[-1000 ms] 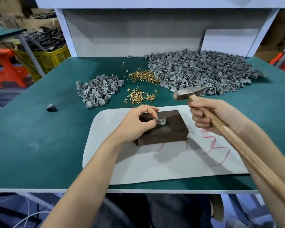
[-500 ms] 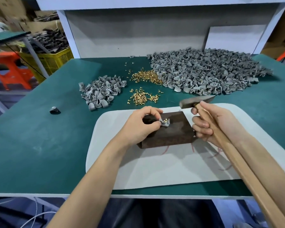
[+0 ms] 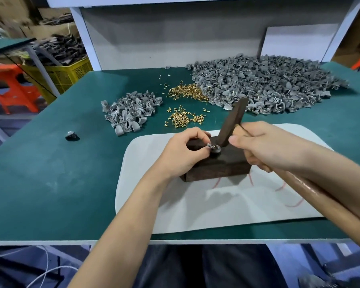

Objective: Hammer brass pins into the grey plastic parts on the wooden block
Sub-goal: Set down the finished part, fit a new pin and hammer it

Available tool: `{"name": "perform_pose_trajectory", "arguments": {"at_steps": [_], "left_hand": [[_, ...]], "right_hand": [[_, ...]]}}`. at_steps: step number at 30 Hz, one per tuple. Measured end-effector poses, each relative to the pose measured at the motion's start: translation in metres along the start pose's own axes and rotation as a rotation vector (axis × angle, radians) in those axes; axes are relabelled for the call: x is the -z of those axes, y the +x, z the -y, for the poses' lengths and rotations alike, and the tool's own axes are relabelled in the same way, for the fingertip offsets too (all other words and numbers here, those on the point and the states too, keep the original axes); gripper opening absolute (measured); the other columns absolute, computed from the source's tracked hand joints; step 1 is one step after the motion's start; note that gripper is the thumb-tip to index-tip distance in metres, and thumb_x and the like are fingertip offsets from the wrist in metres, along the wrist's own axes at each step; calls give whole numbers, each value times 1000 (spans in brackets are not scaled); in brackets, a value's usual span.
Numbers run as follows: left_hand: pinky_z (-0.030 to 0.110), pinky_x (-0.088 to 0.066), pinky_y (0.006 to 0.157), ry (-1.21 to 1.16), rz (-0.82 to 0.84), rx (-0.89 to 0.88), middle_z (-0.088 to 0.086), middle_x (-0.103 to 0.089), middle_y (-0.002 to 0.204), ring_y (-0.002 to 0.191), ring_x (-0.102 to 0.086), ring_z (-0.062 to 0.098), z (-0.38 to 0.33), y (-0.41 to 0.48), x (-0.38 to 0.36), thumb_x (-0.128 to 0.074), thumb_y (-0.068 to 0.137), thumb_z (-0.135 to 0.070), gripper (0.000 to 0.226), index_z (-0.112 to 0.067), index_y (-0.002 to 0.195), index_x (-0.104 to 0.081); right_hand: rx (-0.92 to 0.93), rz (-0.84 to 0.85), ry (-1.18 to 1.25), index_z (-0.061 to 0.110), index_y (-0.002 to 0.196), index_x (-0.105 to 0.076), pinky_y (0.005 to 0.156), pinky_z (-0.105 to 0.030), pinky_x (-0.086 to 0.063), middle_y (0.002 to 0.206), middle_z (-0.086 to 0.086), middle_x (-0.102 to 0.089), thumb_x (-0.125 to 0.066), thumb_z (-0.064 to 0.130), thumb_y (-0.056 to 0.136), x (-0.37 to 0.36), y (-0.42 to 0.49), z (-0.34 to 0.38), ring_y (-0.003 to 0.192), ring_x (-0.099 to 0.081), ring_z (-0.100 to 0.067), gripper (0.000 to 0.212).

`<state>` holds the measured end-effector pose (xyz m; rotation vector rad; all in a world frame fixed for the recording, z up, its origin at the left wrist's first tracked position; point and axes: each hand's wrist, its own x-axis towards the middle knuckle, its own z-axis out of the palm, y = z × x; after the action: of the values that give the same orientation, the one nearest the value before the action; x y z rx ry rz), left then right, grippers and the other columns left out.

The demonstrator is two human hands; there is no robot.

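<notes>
While left hand (image 3: 181, 152) pinches part (image 3: 213, 148), crate (image 3: 67, 73) holds, seemingly, scrap (image 3: 63, 45).

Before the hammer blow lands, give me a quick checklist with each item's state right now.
1. Grey part on the wooden block: ok, it sits on the block's top.
2. Part steadied: ok, the left hand pinches it.
3. Hammer gripped: ok, the right hand wraps the handle close to the head.
4. Hammer aimed: ok, the head's lower end is at the part.
5. Pin straight in the part: cannot tell, too small to see.
6. Fingers clear of the strike: not ok, they pinch right beside the hammer face.
</notes>
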<state>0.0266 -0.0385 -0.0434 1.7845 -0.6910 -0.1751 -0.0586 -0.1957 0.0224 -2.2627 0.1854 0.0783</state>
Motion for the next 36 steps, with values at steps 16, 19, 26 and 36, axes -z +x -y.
{"name": "perform_pose_trajectory", "arguments": {"at_steps": [16,19,26,36], "left_hand": [[13,-43,85,72,-37,3,4,-64,105,93,-59,9,-2,0,3,-72,78,1,5,-1,76,-68],[15,-44,87,65,-45,7,7,-64,107,94,-59,9,-2,0,3,-73,77,2,6,-1,74,-68],[12,-42,84,62,-43,25,4,-64,108,94,-59,6,-2,-1,4,-73,77,0,6,-4,74,-70],[14,-44,84,23,-30,46,-1,-64,108,90,-60,4,-1,0,6,-73,78,-2,7,-5,73,-70]], "right_hand": [[18,-155,-287,13,72,-45,44,-25,-33,57,-1,-45,-31,36,101,-3,-4,28,58,-49,-20,40],[-37,-134,-302,15,69,-41,48,-22,-32,64,-1,-42,-30,36,102,-7,-3,25,63,-44,-21,40],[-61,-133,-232,13,68,-43,40,-22,-34,48,1,-46,-31,36,102,-1,-2,24,44,-43,-14,43],[1,-208,-201,13,66,-42,36,-24,-34,38,3,-41,-31,36,101,3,3,27,31,-41,-8,43]]}}
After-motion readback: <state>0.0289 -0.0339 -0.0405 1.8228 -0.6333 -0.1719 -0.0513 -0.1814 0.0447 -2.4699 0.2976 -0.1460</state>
